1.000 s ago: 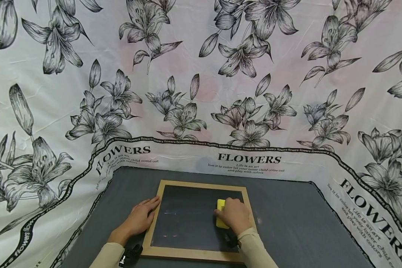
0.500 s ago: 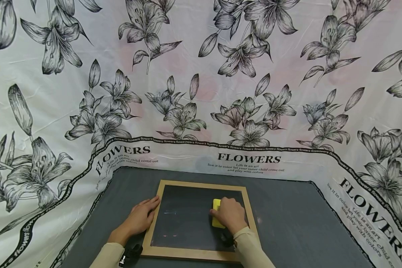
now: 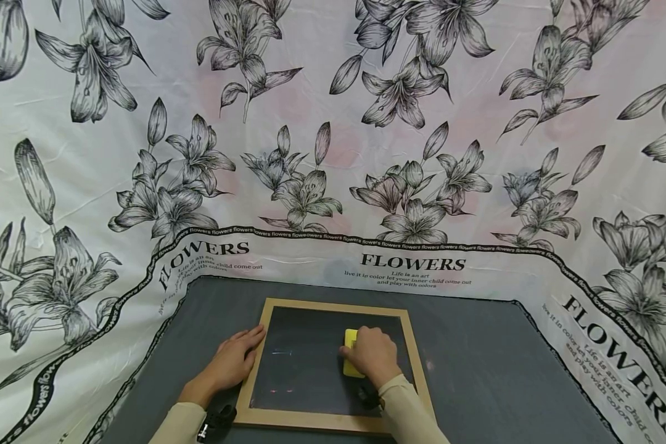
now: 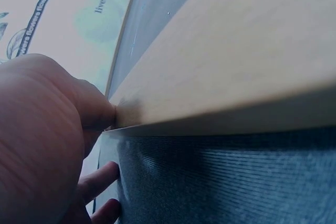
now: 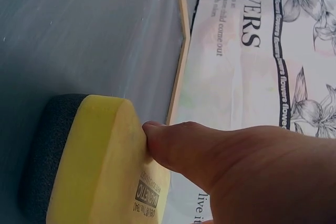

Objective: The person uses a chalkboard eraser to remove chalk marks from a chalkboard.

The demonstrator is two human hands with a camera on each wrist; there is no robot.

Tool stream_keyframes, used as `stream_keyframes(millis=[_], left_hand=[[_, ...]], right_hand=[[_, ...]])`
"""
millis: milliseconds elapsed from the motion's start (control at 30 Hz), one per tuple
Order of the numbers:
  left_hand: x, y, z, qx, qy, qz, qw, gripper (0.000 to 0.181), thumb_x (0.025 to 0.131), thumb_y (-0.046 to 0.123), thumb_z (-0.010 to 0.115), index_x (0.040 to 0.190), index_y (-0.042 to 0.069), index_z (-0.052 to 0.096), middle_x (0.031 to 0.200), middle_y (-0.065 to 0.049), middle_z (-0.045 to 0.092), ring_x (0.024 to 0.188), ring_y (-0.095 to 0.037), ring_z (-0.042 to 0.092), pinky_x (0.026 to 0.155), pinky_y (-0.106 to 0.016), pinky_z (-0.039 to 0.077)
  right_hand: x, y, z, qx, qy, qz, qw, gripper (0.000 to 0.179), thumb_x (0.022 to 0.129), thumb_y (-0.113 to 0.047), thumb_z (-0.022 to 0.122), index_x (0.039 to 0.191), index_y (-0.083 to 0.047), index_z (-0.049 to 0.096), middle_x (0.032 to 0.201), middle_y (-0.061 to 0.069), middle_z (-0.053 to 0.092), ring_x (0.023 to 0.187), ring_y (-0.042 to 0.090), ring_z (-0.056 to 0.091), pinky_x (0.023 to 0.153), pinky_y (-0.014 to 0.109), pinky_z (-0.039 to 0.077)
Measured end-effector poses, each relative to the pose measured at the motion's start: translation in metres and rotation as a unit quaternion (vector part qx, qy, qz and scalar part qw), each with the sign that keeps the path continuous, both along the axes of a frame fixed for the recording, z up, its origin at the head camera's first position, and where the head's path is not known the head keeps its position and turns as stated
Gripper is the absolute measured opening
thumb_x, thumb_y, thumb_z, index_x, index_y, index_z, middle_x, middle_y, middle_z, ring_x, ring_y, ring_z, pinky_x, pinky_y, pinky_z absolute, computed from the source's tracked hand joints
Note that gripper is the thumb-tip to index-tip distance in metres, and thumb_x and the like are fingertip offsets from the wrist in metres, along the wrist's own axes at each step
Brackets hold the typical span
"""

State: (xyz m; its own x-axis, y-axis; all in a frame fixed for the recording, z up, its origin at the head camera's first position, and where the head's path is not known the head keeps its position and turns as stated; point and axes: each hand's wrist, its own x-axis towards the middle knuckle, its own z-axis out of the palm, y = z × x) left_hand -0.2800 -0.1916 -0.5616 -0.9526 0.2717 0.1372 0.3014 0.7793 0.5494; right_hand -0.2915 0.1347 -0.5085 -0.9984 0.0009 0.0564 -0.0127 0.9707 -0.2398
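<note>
A wood-framed chalkboard (image 3: pixel 311 370) lies on the dark tabletop. My right hand (image 3: pixel 374 354) grips a yellow board eraser (image 3: pixel 351 351) on the right half of the board. In the right wrist view the thumb presses the printed top of the eraser (image 5: pixel 105 156), its dark felt side (image 5: pixel 50 150) down against the board. My left hand (image 3: pixel 227 364) rests at the board's left side, fingers on the wooden frame (image 3: pixel 255 364). In the left wrist view a digit of this hand (image 4: pixel 42 129) touches the frame's edge, while other fingers (image 4: pixel 100 182) lie lower, by the table.
Faint pale marks (image 3: pixel 282 353) show on the left part of the board. The dark table (image 3: pixel 494 364) extends around it, bordered by a white flower-printed cloth (image 3: pixel 311 160) with lettering that rises behind. Dark wrist devices (image 3: pixel 216 422) sit at both wrists.
My right hand has slid left across the board with the eraser, from near the right frame bar toward the middle. The left hand has stayed in place.
</note>
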Motion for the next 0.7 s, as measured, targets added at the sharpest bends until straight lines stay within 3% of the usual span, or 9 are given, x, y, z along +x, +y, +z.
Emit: stream_keyframes(millis=[700], left_hand=[[0.000, 0.000, 0.001, -0.001, -0.001, -0.002, 1.0000, 0.053, 0.104, 0.003, 0.065, 0.157, 0.003, 0.060, 0.168, -0.014, 0.052, 0.152, -0.052, 0.048, 0.117, -0.081, 0.033]], right_hand=[[-0.003, -0.020, -0.002, 0.001, 0.005, 0.014, 0.9999, 0.055, 0.089, -0.053, 0.088, 0.100, -0.001, 0.073, 0.077, 0.009, 0.062, 0.065, 0.023, 0.058, 0.061, 0.042, 0.058]])
